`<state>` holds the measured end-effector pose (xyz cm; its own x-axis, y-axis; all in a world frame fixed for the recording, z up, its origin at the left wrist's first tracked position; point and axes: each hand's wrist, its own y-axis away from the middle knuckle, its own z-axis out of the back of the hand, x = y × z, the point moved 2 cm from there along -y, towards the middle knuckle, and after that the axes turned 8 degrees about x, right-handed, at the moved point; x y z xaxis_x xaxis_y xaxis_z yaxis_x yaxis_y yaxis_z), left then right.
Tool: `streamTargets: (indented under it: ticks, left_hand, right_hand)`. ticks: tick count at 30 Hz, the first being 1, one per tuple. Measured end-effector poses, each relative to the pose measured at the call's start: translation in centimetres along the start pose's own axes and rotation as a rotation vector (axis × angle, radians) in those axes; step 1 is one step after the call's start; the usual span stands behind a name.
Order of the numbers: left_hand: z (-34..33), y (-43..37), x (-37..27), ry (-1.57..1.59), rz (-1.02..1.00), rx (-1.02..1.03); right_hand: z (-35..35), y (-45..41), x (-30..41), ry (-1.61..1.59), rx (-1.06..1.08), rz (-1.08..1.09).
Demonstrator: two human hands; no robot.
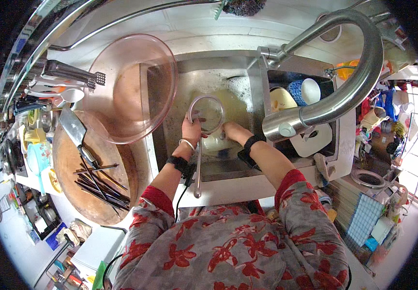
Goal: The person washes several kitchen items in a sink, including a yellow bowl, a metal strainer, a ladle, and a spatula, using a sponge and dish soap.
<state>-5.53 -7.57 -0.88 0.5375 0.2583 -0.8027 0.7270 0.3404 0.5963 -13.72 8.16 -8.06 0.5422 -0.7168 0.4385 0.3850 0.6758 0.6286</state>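
My left hand (192, 128) grips a round metal ladle or strainer (199, 159) near its bowl, over the sink. Its long handle points back towards me, past the sink's front edge. Beside the bowl's right rim is my right hand (236, 132), fingers curled; whether something is in them is hidden. Below both hands, the stainless steel sink basin (209, 174) holds cloudy water with suds (240, 87). A pale dish seems to lie under the water, though its shape is blurred.
Left of the basin, a large clear pinkish bowl (131, 88) overlaps its edge. A cleaver (73, 127) and several dark chopsticks (102, 186) lie on a round wooden chopping board (62, 170). The faucet (370, 58) arches over a side basin with a blue-patterned cup (299, 92).
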Motion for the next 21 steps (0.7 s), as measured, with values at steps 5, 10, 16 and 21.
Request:
streamTargets:
  ticks: [5,10,16,21]
  left_hand:
    - [-1.2,-0.4,0.3,0.355,0.062,0.282]
    - [-2.0,0.8,0.0,0.413,0.109,0.255]
    - [-3.1,1.1,0.1,0.394,0.145,0.329]
    - [-3.3,0.9,0.8,0.367,0.235,0.269]
  right_hand:
    - [2.5,1.2,-3.4,-0.428,-0.343,-0.223]
    - [9.0,5.3,-1.0,-0.765,-0.49,-0.148]
    - [12.6,5.6,3.9,-0.696,-0.587,0.189]
    - [10.7,3.7,5.8,-0.648,-0.222,0.113]
